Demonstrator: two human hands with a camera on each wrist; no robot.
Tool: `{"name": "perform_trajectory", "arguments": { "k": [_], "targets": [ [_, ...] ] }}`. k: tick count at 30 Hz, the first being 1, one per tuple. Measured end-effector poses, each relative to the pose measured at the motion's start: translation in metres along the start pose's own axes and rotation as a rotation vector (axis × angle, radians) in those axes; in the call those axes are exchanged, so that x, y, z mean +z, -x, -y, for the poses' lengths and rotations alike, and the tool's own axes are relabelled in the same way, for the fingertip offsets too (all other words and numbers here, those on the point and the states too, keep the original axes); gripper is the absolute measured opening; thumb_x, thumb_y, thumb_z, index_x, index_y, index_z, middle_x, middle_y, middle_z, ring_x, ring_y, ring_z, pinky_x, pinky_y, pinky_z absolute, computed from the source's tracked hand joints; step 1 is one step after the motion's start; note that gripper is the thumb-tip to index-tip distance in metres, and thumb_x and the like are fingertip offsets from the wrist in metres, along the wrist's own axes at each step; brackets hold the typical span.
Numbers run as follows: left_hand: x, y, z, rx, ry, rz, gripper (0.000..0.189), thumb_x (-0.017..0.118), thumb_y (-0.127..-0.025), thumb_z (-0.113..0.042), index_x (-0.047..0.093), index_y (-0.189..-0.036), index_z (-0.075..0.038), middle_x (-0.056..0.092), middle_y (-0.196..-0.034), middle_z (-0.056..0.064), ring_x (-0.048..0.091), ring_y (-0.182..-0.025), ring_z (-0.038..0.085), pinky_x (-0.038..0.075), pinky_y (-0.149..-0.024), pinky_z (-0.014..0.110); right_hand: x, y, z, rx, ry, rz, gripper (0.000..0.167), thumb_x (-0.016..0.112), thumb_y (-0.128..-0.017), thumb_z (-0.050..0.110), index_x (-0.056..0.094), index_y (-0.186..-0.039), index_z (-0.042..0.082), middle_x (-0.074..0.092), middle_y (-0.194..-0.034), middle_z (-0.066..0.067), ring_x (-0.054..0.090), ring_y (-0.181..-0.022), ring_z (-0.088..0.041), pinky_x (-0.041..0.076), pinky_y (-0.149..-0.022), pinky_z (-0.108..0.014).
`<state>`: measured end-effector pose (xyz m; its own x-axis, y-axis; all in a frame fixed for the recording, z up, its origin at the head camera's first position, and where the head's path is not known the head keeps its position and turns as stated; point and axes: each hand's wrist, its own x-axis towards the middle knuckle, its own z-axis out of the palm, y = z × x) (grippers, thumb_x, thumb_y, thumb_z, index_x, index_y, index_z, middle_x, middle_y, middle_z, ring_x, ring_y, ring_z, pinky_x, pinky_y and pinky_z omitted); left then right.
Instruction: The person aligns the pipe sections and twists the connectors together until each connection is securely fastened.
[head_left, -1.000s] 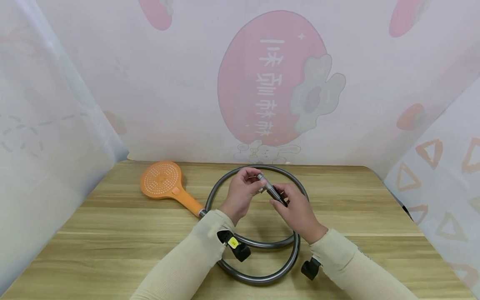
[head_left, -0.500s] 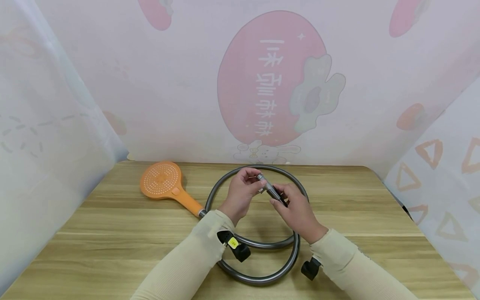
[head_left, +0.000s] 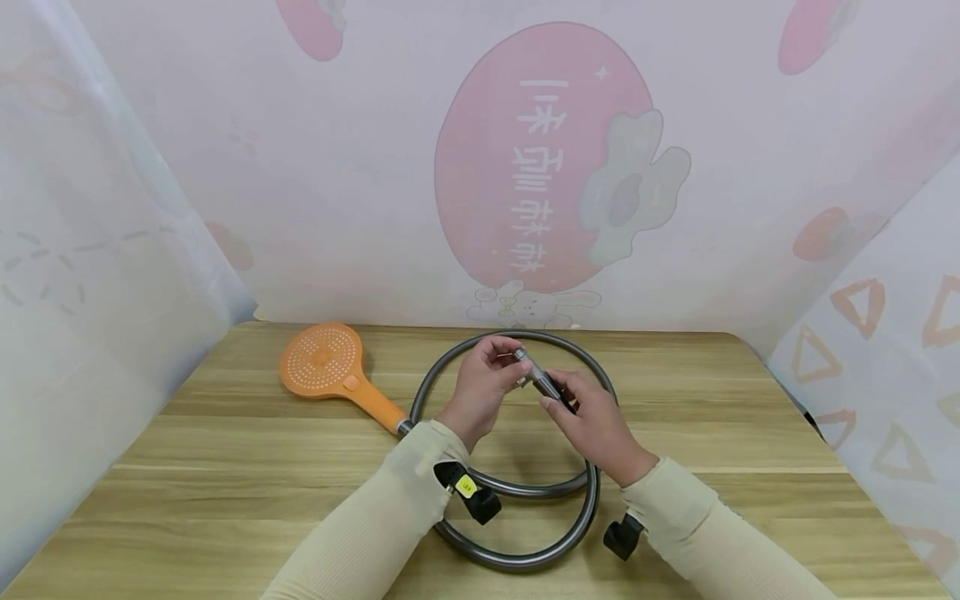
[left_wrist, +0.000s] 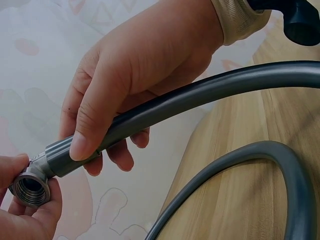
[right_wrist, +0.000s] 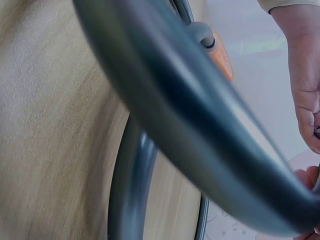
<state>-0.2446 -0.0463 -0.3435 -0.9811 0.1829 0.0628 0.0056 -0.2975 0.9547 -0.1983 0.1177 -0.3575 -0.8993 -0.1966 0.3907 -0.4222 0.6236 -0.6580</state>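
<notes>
My left hand [head_left: 480, 386] pinches a silvery metal elbow fitting [left_wrist: 31, 189] between thumb and fingers. Its round mouth, threaded inside, shows in the left wrist view. The fitting meets the grey collar of the shower hose [left_wrist: 165, 106], and my right hand [left_wrist: 145, 55] grips that collar, thumb on top and fingers beneath. Both hands are above the table near its middle. The dark grey hose loops below them. At its other end an orange shower head [head_left: 322, 361] lies on the table to the left, sprayer face up. In the right wrist view the hose [right_wrist: 200, 115] hides most of the right hand.
The wooden table [head_left: 750, 517] has a printed pale cloth [head_left: 360, 183] behind it and more cloth at both sides. Hose coils [head_left: 517, 560] lie under and in front of the forearms. A small black camera [head_left: 477, 500] hangs at each wrist.
</notes>
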Motion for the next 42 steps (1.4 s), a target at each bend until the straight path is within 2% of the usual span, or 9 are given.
{"name": "perform_trajectory", "arguments": {
  "k": [10,18,26,33,36,42],
  "targets": [
    [-0.0001,-0.0005,0.0006,0.005,-0.016,0.011,0.028,0.063,-0.088,0.007,0.051,-0.114,0.009,0.058,-0.1,0.007,0.055,-0.087,0.014,0.051,-0.073,0.025,-0.0022,-0.0004,0.0,0.033,-0.045,0.049,0.033,0.06,-0.096,0.012,0.059,-0.127,0.0,0.061,-0.101,-0.007,0.052,-0.077,-0.015,0.048,-0.064,-0.025],
    [-0.0001,-0.0008,0.0024,-0.002,-0.011,0.01,0.026,0.063,-0.088,0.007,0.053,-0.112,0.007,0.059,-0.104,0.012,0.056,-0.087,0.014,0.052,-0.074,0.026,-0.0038,-0.0019,-0.0022,0.083,-0.102,0.115,0.032,0.056,-0.099,0.015,0.057,-0.127,0.0,0.062,-0.093,-0.006,0.056,-0.078,-0.014,0.048,-0.065,-0.027],
    [-0.0005,-0.0012,0.003,-0.006,-0.013,0.019,0.023,0.063,-0.089,0.005,0.055,-0.11,0.003,0.058,-0.106,0.011,0.056,-0.088,0.015,0.052,-0.076,0.027,-0.0052,-0.0025,-0.0038,0.118,-0.15,0.148,0.033,0.053,-0.1,0.018,0.056,-0.129,0.002,0.061,-0.092,-0.004,0.06,-0.084,-0.025,0.049,-0.07,-0.031],
    [-0.001,-0.0014,0.0024,-0.013,-0.025,0.026,0.03,0.063,-0.09,0.004,0.05,-0.117,0.008,0.058,-0.106,0.009,0.056,-0.09,0.015,0.052,-0.077,0.027,-0.0061,-0.0044,-0.0034,0.199,-0.225,0.188,0.035,0.05,-0.101,0.019,0.054,-0.132,0.005,0.062,-0.098,-0.006,0.061,-0.093,-0.033,0.048,-0.078,-0.037],
    [-0.0012,-0.0013,0.0029,-0.013,-0.028,0.023,0.028,0.063,-0.09,0.004,0.052,-0.115,0.006,0.058,-0.106,0.009,0.056,-0.091,0.016,0.052,-0.077,0.028,-0.0057,-0.0052,-0.0039,0.22,-0.228,0.196,0.034,0.05,-0.101,0.019,0.054,-0.132,0.005,0.062,-0.098,-0.006,0.061,-0.094,-0.034,0.048,-0.079,-0.036],
    [-0.0017,-0.0005,0.0024,-0.012,-0.028,0.023,0.027,0.063,-0.089,0.004,0.053,-0.114,0.005,0.058,-0.106,0.01,0.056,-0.091,0.016,0.053,-0.078,0.028,-0.0058,-0.0056,-0.006,0.209,-0.239,0.214,0.034,0.049,-0.102,0.019,0.054,-0.131,0.002,0.062,-0.1,-0.007,0.062,-0.091,-0.029,0.047,-0.081,-0.036]
  ]
}}
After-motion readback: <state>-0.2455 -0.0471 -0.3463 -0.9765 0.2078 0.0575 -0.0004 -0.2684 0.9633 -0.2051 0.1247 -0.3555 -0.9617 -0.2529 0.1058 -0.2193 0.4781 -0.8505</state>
